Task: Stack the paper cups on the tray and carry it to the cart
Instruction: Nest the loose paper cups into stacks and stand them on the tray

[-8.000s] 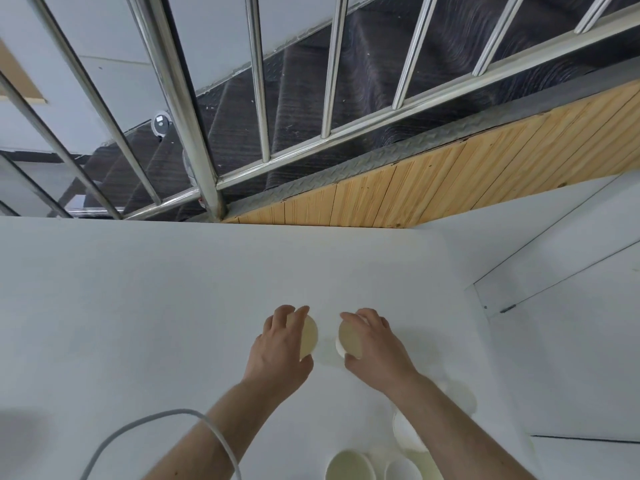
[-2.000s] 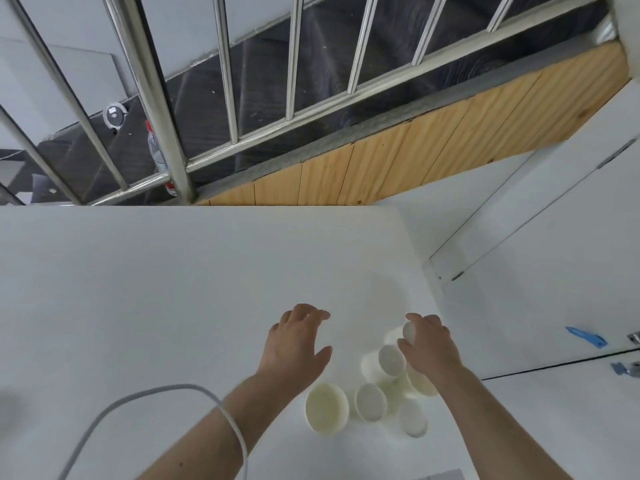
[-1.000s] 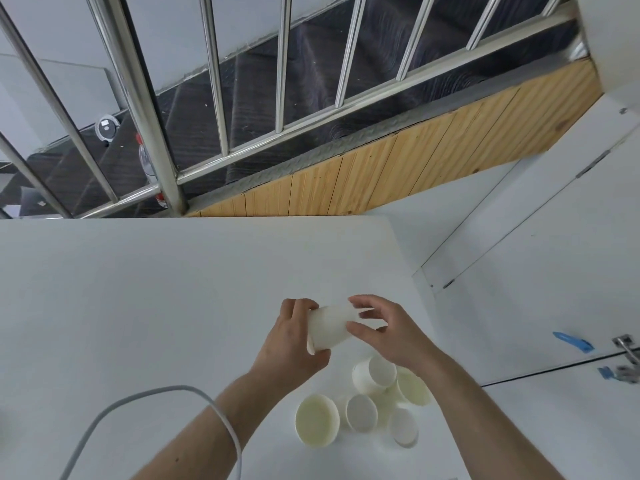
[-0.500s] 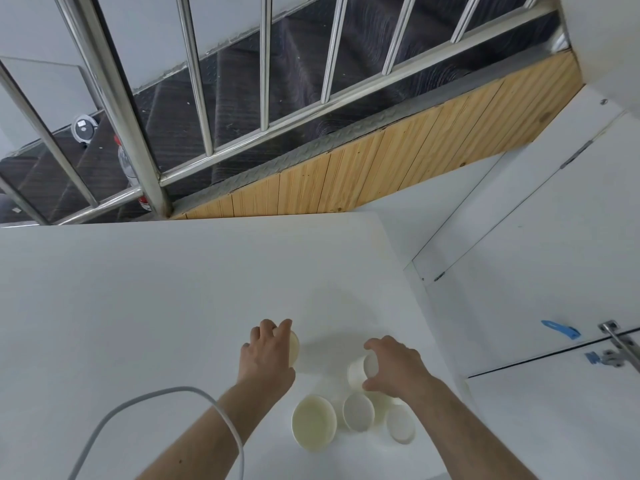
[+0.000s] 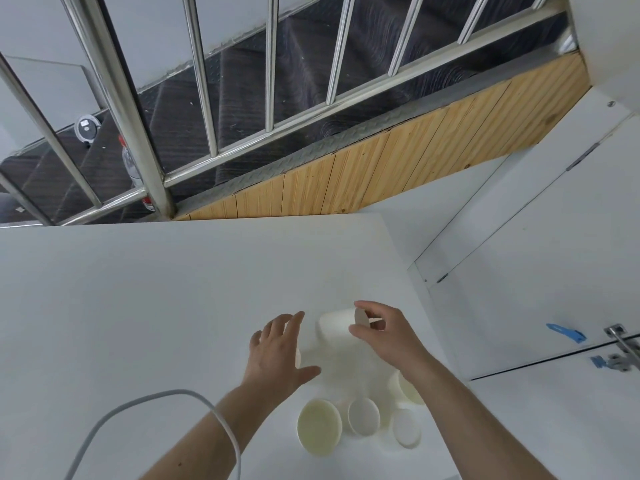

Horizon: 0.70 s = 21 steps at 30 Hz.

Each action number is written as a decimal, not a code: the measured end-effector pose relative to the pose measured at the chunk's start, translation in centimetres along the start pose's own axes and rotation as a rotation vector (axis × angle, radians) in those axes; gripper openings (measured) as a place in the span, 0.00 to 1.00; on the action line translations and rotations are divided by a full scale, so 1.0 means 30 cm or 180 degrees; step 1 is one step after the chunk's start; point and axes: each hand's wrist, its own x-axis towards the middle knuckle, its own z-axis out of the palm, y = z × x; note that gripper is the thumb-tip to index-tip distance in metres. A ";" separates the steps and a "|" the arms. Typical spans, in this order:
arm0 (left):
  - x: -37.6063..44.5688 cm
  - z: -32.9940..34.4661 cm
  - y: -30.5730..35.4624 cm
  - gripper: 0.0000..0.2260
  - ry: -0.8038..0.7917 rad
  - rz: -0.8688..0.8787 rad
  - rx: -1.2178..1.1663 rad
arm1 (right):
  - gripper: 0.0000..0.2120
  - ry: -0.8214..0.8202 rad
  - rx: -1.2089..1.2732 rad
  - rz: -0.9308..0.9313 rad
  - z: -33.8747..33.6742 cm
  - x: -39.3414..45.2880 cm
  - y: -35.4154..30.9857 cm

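Gathering: I am collecting loose cups at the near right part of the plain white tabletop [image 5: 138, 306], and I judge this to be the stacking step, with the carrying not yet begun.

Right hand: my right hand [image 5: 388, 332] is pinching a small white paper cup [image 5: 334, 325] by its base end, holding it tipped on its side above the table with the mouth facing my other hand.

Left hand: my left hand [image 5: 278, 351] is hovering just beside that cup, fingers spread and straight, gripping nothing. A pale edge is showing under its palm, but I cannot tell what it is.

Cups waiting: a wide cream paper bowl-shaped cup [image 5: 319, 433] is standing mouth-up near me, a smaller white cup [image 5: 363, 415] is just beside it, a white round cup [image 5: 406, 433] is lying further right, and a cream cup [image 5: 405, 388] is partly hiding behind my right forearm.

Tray and cart: neither is showing in this view.

Next move, as I judge it: I am needing to line the held cup up with another so that one slides squarely inside the other, keeping the pinch light so the thin wall does not buckle.

Surroundings: a grey cable [image 5: 156, 403] is looping over my left forearm, and a steel stair railing [image 5: 121, 109] is rising beyond the table.
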 end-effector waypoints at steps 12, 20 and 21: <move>0.011 -0.048 0.031 0.31 0.0562 0.0431 -0.0786 | 0.14 -0.0438 0.1003 0.0119 0.008 -0.005 -0.049; 0.024 -0.045 0.059 0.34 0.0484 0.0473 -0.0619 | 0.15 0.0163 -0.0309 -0.0480 0.050 -0.019 -0.067; 0.026 -0.041 0.063 0.34 0.0473 0.0490 -0.0576 | 0.17 0.0035 -0.0368 -0.0445 0.056 -0.019 -0.073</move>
